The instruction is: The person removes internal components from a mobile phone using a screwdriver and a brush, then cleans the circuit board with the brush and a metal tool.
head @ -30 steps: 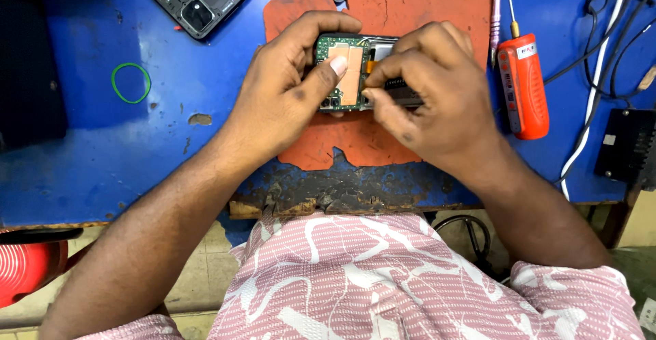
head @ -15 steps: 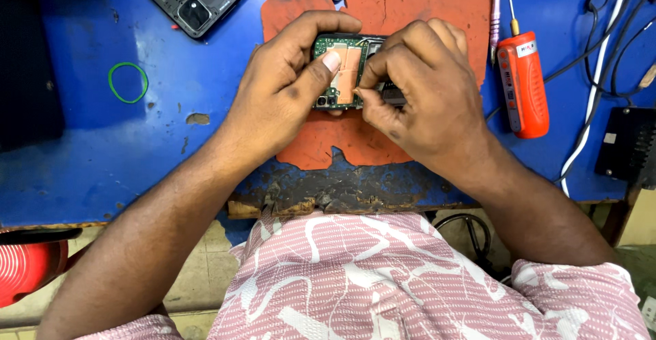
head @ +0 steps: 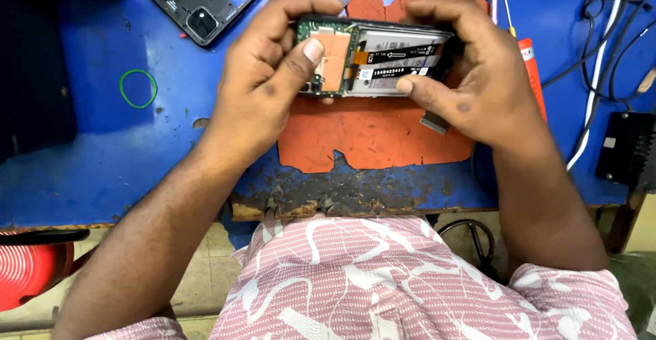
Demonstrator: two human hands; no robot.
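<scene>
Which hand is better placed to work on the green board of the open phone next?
Probably the left hand: its thumb already lies beside the green board. The right hand grips the phone's other end, over the battery.

Left hand (head: 273, 73) curled, thumb pressed flat, right hand (head: 471, 80) cupped, fingers bent, both forearms angled inward
</scene>
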